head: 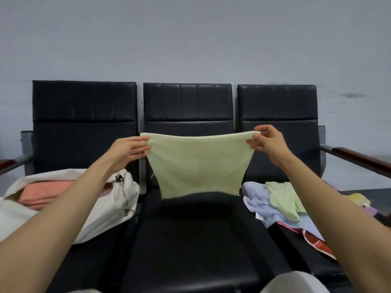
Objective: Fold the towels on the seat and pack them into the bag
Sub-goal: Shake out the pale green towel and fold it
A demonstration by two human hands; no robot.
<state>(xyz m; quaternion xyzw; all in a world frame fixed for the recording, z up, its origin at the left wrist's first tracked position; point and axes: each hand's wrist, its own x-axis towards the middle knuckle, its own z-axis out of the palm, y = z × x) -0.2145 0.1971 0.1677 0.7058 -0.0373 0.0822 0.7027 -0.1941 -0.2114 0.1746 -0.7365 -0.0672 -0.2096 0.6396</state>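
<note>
A pale yellow-green towel [198, 166] hangs stretched in the air above the middle black seat [196, 240]. My left hand [129, 150] pinches its upper left corner and my right hand [267, 140] pinches its upper right corner. The towel's lower edge hangs just above the seat cushion. A white cloth bag [110, 208] lies open on the left seat with a folded pink towel [46, 192] inside. On the right seat lies a loose heap of towels [281, 204]: a lilac-blue one, a light green one and others.
Three black padded seats stand in a row against a grey wall. Wooden armrests [359, 159] stick out at both ends of the row. My knees [294, 282] show at the bottom edge.
</note>
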